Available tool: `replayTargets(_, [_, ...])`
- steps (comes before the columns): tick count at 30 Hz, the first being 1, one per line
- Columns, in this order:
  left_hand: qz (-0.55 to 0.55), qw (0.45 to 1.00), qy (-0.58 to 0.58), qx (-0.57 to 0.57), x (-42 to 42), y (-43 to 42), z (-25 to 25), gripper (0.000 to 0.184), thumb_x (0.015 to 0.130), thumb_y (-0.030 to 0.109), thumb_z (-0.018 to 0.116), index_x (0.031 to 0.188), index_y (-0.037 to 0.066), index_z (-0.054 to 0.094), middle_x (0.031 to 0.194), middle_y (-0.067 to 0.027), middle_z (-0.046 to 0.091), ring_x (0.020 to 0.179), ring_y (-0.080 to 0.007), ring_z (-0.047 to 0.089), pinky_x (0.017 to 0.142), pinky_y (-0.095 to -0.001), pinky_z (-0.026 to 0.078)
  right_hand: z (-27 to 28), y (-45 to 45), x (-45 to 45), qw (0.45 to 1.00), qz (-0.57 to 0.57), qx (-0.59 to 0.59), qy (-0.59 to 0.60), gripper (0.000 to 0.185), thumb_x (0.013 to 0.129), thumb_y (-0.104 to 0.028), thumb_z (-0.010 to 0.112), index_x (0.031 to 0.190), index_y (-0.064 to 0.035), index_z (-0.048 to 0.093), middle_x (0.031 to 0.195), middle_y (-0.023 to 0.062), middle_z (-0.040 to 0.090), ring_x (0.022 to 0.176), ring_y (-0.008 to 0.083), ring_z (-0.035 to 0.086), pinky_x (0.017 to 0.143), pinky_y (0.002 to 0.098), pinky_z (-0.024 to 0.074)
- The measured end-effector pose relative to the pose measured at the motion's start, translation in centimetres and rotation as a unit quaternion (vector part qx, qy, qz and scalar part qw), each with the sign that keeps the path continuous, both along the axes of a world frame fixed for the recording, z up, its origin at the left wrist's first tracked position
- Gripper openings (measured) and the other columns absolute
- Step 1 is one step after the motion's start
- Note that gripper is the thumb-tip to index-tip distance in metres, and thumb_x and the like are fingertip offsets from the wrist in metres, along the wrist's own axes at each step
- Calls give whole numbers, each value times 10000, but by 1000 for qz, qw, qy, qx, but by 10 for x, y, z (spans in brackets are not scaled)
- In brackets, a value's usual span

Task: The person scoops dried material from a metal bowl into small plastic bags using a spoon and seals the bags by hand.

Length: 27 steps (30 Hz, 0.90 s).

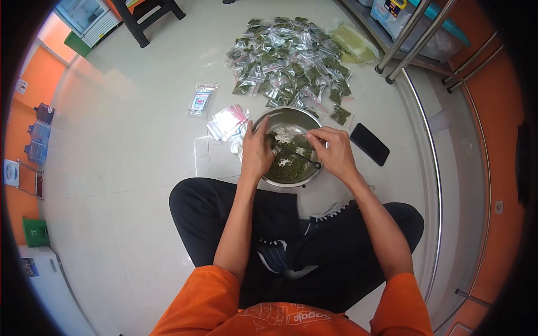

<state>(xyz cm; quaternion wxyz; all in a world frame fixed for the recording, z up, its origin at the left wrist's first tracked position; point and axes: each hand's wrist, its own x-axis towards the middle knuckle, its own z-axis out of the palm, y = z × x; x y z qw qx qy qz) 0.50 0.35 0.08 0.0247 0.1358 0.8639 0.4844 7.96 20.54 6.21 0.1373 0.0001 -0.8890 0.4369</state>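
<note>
A steel bowl [259, 120] stands on the floor in front of my crossed legs. Chopped green leaves [288, 175] and white crumbs [284, 162] lie in it, with a dark-handled spoon [305, 159] slanting across them. At the bowl's left rim is my left hand [257, 151], thumb and forefinger spread apart; its other fingers are partly hidden. Over the right rim, my right hand [335, 150] is closed in a pinch on what looks like the edge of a small clear plastic bag [300, 133]. The bag's outline is hard to make out against the bowl.
Beyond the bowl lies a big heap of filled zip bags [291, 61]. Flat unused bags [228, 122] and a labelled packet [202, 99] are left of it. A phone [370, 144] lies to the right, near a metal rail [428, 140]. A black stool [147, 22] stands far left.
</note>
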Motion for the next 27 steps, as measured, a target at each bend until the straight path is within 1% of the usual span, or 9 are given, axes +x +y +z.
replayTargets(1, [-17, 984, 148, -100, 4, -1, 1, 492, 973, 156, 637, 1419, 5, 494, 1265, -219, 663, 1166, -340, 639, 1025, -398, 463, -2, 2, 0, 999, 9, 30, 16, 151, 905, -88, 692, 965, 41, 741, 853, 179, 719, 704, 286, 696, 652, 358, 533])
replayTargets(3, [-33, 936, 291, -195, 4, 0, 3, 503, 960, 132, 665, 1420, 5, 504, 1248, -205, 679, 1159, -294, 653, 1017, -379, 469, 0, 4, 0, 998, 17, 60, 31, 152, 906, -83, 689, 971, 44, 739, 851, 178, 720, 709, 285, 697, 656, 356, 532])
replayTargets(5, [-114, 985, 124, 36, 3, 4, 6, 447, 938, 127, 703, 1347, 6, 567, 1173, -153, 714, 1111, -254, 668, 984, -368, 491, 7, 3, 1, 1000, -1, -9, 29, 158, 902, -86, 695, 975, 48, 738, 833, 165, 720, 705, 255, 692, 664, 329, 525])
replayTargets(8, [-124, 956, -126, 235, 5, 9, 16, 273, 935, 141, 723, 1164, 6, 662, 1093, -83, 728, 1049, -155, 663, 933, -310, 503, 4, 7, 0, 999, 8, -38, -13, 171, 907, -91, 696, 1003, 44, 739, 826, 140, 729, 708, 188, 683, 681, 296, 518])
replayTargets(12, [-104, 951, -160, 245, 8, 11, 22, 179, 952, 151, 709, 1053, 6, 681, 1019, -65, 731, 979, -100, 654, 878, -258, 499, -6, 5, -2, 988, 5, -152, -36, 168, 915, -89, 695, 1012, 44, 730, 813, 109, 732, 724, 135, 667, 694, 280, 516])
replayTargets(14, [-109, 941, -142, 288, 10, 15, 21, 152, 938, 131, 709, 973, -11, 665, 915, -39, 706, 854, -88, 628, 786, -264, 490, -4, 6, -2, 979, 8, -199, -53, 148, 917, -76, 693, 1004, 43, 710, 799, 85, 725, 747, 124, 666, 714, 277, 515])
replayTargets(17, [-128, 960, -113, 222, 15, 15, 37, 143, 936, 129, 710, 969, -6, 675, 879, -16, 687, 810, -84, 604, 740, -258, 476, -9, 8, -2, 974, 27, -221, -53, 117, 925, -67, 683, 964, 44, 676, 841, 72, 702, 776, 123, 657, 729, 269, 510])
replayTargets(20, [-146, 952, -86, 255, 11, 19, 19, 158, 925, 142, 718, 968, -6, 680, 875, -19, 688, 785, -85, 592, 717, -254, 464, -12, 8, -3, 986, 58, -158, -8, 110, 938, -63, 665, 951, 46, 652, 909, 66, 677, 812, 111, 646, 745, 265, 511])
replayTargets(27, [-120, 973, -53, 189, 11, 22, 14, 198, 888, 160, 736, 983, -6, 682, 861, -44, 690, 741, -110, 568, 695, -264, 449, -17, 2, -1, 982, 44, -183, -1, 101, 926, -56, 669, 957, 38, 647, 927, 76, 659, 791, 130, 634, 742, 287, 515])
